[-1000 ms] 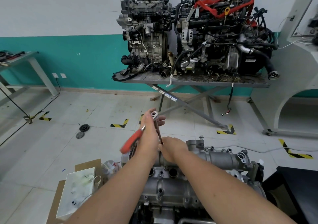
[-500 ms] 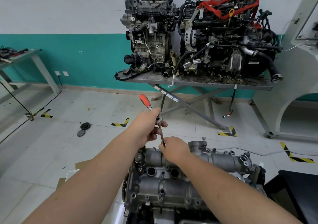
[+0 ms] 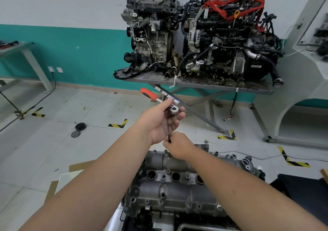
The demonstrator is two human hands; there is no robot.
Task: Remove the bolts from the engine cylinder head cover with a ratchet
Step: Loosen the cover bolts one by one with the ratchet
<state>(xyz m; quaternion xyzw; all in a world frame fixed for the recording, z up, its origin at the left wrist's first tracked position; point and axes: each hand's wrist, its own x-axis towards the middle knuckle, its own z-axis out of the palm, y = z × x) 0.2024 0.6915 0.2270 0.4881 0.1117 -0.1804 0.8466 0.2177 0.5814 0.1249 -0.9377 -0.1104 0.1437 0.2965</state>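
**Ratchet held above cylinder head cover, both hands engaged**

The cylinder head cover (image 3: 170, 186) sits at the bottom centre of the head view, directly below the person's forearms. It is a grey cast-metal part, dull and stained, with two rounded lengthwise ridges and a row of dark round wells between them. Small bolts (image 3: 160, 202) and bosses dot its flanges; how many are seated cannot be told.

The ratchet (image 3: 159, 100) is held above the far edge of the cover. Its handle is red-orange with a black strip, pointing up and to the left; its polished round head lies against the left hand (image 3: 160, 122). That hand is palm-up, thumb and fingers (image 3: 179, 115) curled round the head and the shaft beside it. A thin dark extension bar (image 3: 169, 138) runs down from the head, mostly hidden, to the right hand (image 3: 179, 146), whose fingers are closed round its lower end just over the cover's far ridge. The bar's tip and any socket are hidden.

Behind, two complete engines (image 3: 195, 35) stand on a grey metal worktop (image 3: 204, 85) against a white and teal wall; a red strap (image 3: 234, 7) lies across the right-hand one. White labels on the worktop's brace are too small to read. Yellow-black corner tape (image 3: 119, 124) marks the tiled floor. Two dark discs (image 3: 78, 129) lie on the floor to the left. No brand is legible.
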